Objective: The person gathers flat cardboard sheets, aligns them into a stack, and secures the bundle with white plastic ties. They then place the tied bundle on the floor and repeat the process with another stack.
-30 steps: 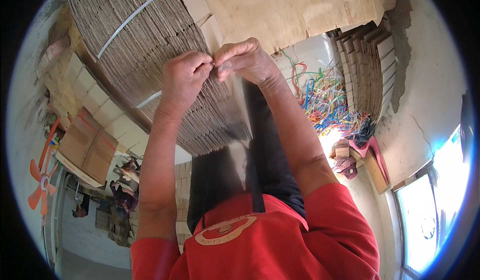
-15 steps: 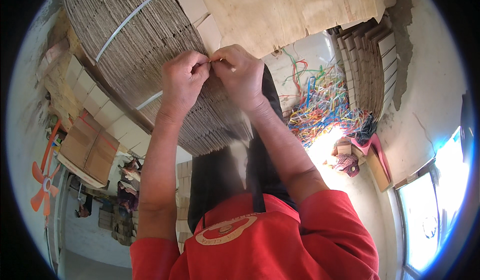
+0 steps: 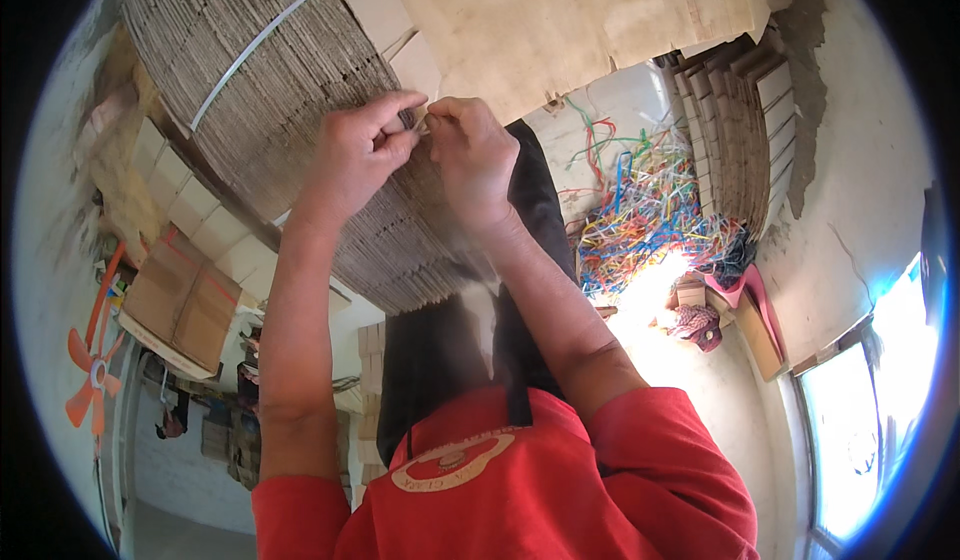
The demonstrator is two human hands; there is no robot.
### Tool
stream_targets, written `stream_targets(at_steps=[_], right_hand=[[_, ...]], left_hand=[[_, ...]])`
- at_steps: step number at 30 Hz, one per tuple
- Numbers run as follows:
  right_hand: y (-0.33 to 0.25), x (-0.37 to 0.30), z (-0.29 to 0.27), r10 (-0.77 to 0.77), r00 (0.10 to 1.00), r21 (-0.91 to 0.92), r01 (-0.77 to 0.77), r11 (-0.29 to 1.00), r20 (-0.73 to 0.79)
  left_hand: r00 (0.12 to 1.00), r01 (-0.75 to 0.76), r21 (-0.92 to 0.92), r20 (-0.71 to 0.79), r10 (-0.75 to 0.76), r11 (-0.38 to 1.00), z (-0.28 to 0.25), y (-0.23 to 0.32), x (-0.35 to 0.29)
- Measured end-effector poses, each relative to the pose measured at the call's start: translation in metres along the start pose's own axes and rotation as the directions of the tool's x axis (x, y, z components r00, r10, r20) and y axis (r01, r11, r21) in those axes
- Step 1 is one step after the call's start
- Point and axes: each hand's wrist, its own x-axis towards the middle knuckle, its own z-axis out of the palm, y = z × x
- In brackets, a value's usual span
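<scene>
Short-sleeved red shirt with pale oval emblem, black trousers

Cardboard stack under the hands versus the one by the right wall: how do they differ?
The near stack has a white strap across it; no strap shows on the wall stack. The near stack shows many fine, tightly packed edges; the wall stack shows fewer, broader layers. The near stack fills more of the picture than the wall stack. Both are brownish, layered cardboard.
</scene>
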Motion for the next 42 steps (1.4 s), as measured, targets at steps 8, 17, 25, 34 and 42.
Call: stream_targets(at_steps=[8,17,25,34,42], right_hand=[[-0.007,0.007,-0.01,0.042,0.992,0.087,-0.053,0.995,0.122],[-0.014,0.013,-0.015,0.199,0.958,0.161,-0.234,0.959,0.205],[-0.009,0.019,-0.021,-0.022,0.961,-0.059,0.04,0.997,0.275],[-0.006,-0.004,0.003,-0.335,0.928,-0.494,0.371,0.786,0.164],[-0.001,-0.007,0.006,-0.252,0.964,-0.352,0.264,0.898,0.079]], left_hand=[[0.941,-0.15,0.072,-0.295,0.165,0.986,0.029,-0.011,-0.001],[0.956,-0.083,0.031,-0.28,0.088,0.996,0.029,-0.011,-0.004],[0.967,-0.055,-0.014,-0.25,0.049,0.998,0.026,-0.01,-0.005],[0.982,0.102,-0.158,-0.143,-0.125,0.982,0.013,-0.003,-0.009],[0.987,-0.114,-0.049,-0.119,0.108,0.992,0.004,-0.013,0.004]])
